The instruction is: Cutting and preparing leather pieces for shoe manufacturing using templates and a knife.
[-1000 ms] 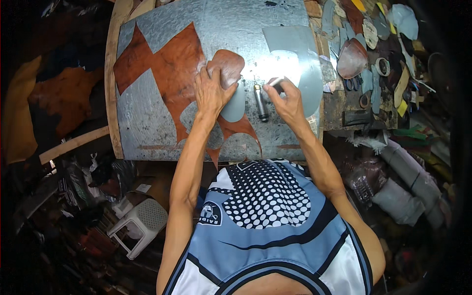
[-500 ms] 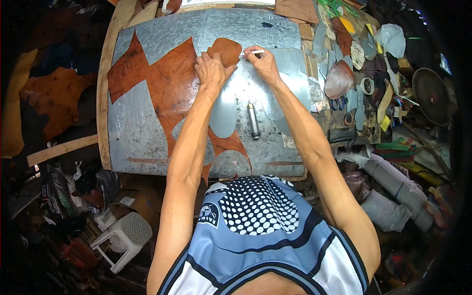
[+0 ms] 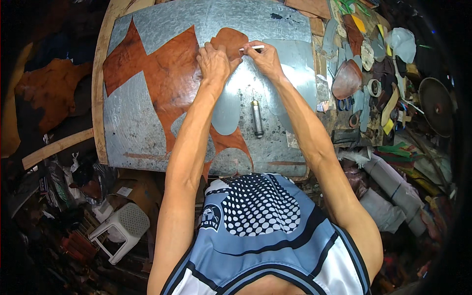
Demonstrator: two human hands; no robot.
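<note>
- Brown leather, a rounded piece, is lying toward the far edge of the metal-topped bench.
- The left hand is resting on this piece's near left part, fingers loosely spread and palm down, pressing rather than gripping.
- The right hand is closing thumb and fingers around a white pen, its tip meeting the piece's right edge.
- A grey rounded sheet is stretching from the left hand toward the near edge.
- A silver cylindrical tool is lying right of that sheet.
- A larger brown hide is spreading across the bench's left half.
- Assorted scraps are crowding its right edge.
</note>
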